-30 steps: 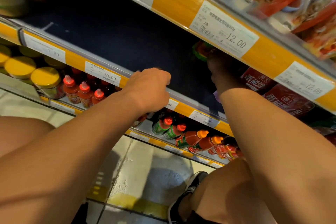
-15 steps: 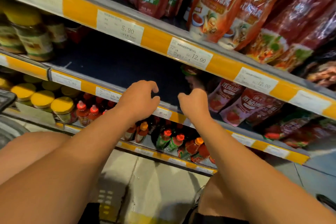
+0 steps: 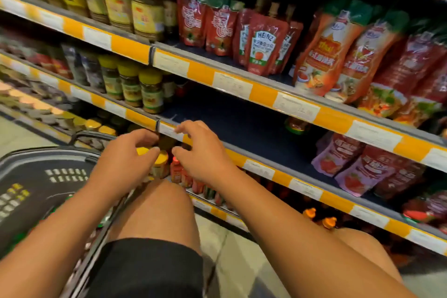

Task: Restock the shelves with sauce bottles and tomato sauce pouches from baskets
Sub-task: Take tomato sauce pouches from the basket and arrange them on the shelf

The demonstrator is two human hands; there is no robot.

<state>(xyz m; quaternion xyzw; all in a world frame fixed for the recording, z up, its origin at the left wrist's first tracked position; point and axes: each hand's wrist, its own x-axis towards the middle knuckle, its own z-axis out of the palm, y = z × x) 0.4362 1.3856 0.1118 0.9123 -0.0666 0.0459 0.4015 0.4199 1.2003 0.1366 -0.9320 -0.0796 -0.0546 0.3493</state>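
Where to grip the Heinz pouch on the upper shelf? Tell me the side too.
Grip the Heinz pouch by its narrow neck just under the cap, coming from the front. It stands upright at the front of its row, with pouches close on both sides, so only its face and top are free.

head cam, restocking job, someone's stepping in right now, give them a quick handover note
Left hand: empty, fingers curled, in front of the shelf edge.
Right hand: empty, open, beside it.
Basket: on the left by the knee; contents hard to make out.
Done: tomato sauce pouches stand on the right of the middle shelf.
Left: the middle of that shelf is bare apart from one item at the back; fill the gap from the basket.
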